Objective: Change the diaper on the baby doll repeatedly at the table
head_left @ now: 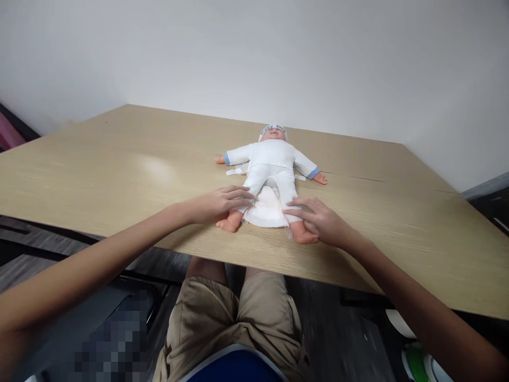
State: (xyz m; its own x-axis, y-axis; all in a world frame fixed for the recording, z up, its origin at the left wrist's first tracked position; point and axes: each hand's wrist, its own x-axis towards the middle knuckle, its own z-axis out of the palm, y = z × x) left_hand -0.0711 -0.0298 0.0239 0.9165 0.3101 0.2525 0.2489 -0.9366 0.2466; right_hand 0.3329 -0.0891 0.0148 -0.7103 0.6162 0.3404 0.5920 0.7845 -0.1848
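Observation:
On its back lies a baby doll (273, 154) in a white suit with blue cuffs and a white printed hat, feet toward me and arms spread. An unfolded white diaper (267, 211) lies beneath it, its front part flat between the legs. Its tabs (234, 171) stick out on both sides of the doll's waist. My left hand (222, 204) rests on the doll's leg at the left, fingers stretched toward the diaper's edge. My right hand (318, 218) lies over the other leg, fingers apart, fingertips at the diaper's right edge. Neither hand visibly grips anything.
The doll lies on a light wooden table (119, 159) whose near edge is just in front of my legs. A white wall (254, 58) stands behind it. Below on the left is a dark chair (107, 313). White and green round items (415, 361) sit at the lower right.

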